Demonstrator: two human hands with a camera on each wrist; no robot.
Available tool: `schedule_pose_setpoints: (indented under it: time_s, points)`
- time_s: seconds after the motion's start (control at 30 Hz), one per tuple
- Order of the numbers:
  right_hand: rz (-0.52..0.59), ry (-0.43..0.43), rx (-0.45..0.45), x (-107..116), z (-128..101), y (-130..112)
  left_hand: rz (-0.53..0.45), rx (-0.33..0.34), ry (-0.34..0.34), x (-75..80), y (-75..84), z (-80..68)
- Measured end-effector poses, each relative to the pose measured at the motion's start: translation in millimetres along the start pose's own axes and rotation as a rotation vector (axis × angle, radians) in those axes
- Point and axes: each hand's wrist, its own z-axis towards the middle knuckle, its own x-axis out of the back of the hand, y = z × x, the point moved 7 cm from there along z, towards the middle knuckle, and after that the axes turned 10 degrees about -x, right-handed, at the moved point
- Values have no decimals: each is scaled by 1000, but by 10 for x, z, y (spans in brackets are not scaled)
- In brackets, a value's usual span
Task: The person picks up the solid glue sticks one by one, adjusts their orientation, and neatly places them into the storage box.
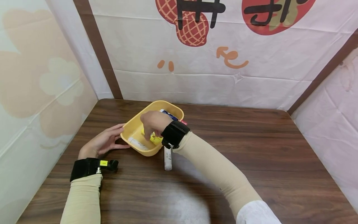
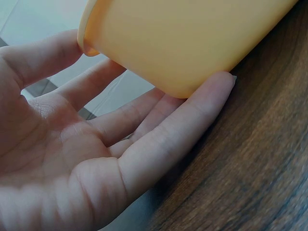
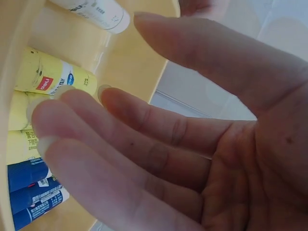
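A yellow plastic bin (image 1: 167, 104) stands on the table, holding several glue sticks. My left hand (image 1: 104, 141) touches its near left corner with fairly straight fingers; in the left wrist view the thumb (image 2: 168, 139) lies along the lower wall. Over the inside hovers my right hand (image 1: 155, 122), fingers extended and thumb apart, nothing pinched between them. Its fingertips are close to yellow glue sticks (image 3: 57, 77); whether they touch cannot be told. Blue-capped sticks (image 3: 36, 192) lie beside the yellow ones. A white glue stick (image 1: 138, 143) rests at the bin's left end.
Another white glue stick (image 1: 167, 160) lies on the table just outside the bin, partly under the right wrist. The brown wood-grain table (image 1: 251, 155) extends to the right. Printed cloth walls (image 1: 139, 84) stand at the back and both sides.
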Motion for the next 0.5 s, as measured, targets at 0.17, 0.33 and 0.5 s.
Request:
schedule_pose_setpoints:
  time_s: [0.17,0.33,0.5]
  points:
    - [63,-7,15,-30,-51,89,-1,-2,-1,13,16,-1]
    - [92,1,7,-102,-83,217,-3,-1,-1,2,10,-7]
    - [115,-19,-16,-188,-112,402,-17,-13,-14,-18,14,-4]
